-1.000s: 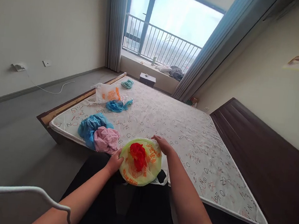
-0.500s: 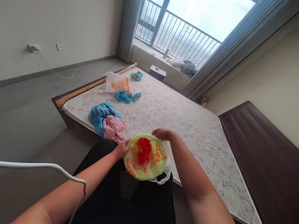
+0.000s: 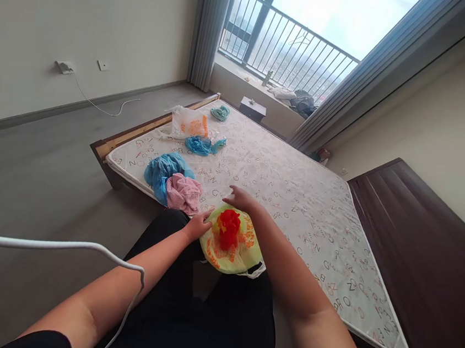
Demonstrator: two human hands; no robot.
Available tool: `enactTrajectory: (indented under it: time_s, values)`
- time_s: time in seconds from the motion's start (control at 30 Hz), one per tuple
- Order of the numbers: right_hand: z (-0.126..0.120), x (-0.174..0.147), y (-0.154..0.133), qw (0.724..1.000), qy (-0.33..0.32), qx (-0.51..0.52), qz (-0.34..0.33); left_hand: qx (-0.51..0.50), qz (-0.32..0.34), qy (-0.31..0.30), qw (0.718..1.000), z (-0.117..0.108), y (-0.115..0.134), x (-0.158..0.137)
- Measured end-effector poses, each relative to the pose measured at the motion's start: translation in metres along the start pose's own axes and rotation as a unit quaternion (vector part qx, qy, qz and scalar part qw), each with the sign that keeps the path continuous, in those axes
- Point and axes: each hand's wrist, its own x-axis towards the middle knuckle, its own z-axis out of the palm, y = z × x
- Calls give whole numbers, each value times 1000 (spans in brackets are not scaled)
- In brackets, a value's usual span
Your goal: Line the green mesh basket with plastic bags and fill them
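The left hand (image 3: pixel 197 227) grips the round green thing (image 3: pixel 245 261) above the lap (image 3: pixel 216 327). The right hand (image 3: pixel 241 198) is by its far side, fingers apart. 1 pink cloth (image 3: pixel 183 193) and 1 blue bag (image 3: pixel 165 170) lie near. A white cord (image 3: pixel 92 246) crosses the left arm (image 3: pixel 107 298).

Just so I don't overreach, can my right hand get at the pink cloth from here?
Probably yes: the right hand looks open, and the pink cloth lies uncovered near the mattress edge, with the left hand nearer the body, seemingly off the direct path.
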Motion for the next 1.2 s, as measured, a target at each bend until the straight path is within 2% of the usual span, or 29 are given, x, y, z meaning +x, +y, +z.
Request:
enactTrajectory:
  time_s: [0.07,0.1,0.2,0.27,0.33,0.4,0.43,0.5,0.6,0.63,0.7,0.73,0.8,0.87,1.0,1.2]
  values:
    - [1,5,-9,999,-35,-5,0,-32,-8,-4,999,1,0,0]
    - [0,7,-15,999,-31,-1,-13,-58,-22,-1,998,1,0,1]
    - [-3,-2,-33,993,77,-2,-92,-165,-90,7,982,-1,0,3]
    - [-2,-19,-41,975,161,-19,-153,-233,-119,1,965,-3,2,4]
    - [3,-43,-41,961,203,-36,-185,-274,-133,7,952,-6,5,5]
    - [13,-70,-30,955,243,-37,-165,-289,-154,37,944,-9,9,5]
    - [19,-83,-20,953,274,-30,-129,-294,-166,56,940,-11,11,5]
    - [34,-106,3,937,348,5,-10,-300,-190,86,931,-13,13,5]
    - [61,-130,37,876,411,140,209,-310,-217,110,919,-14,14,6]
    - [69,-135,45,845,404,216,275,-311,-224,110,917,-13,14,6]
    - [85,-140,55,766,339,408,362,-306,-232,85,919,-11,13,5]
    - [93,-140,57,722,290,506,372,-300,-234,66,922,-9,13,4]
    - [105,-140,56,642,211,656,335,-284,-231,28,930,-5,13,1]
    - [114,-138,54,595,188,729,281,-269,-224,6,937,-3,14,-2]
    - [121,-135,53,550,195,776,239,-256,-238,-7,937,-2,18,-4]
    - [125,-130,61,508,204,797,256,-305,-280,14,910,5,26,-6]
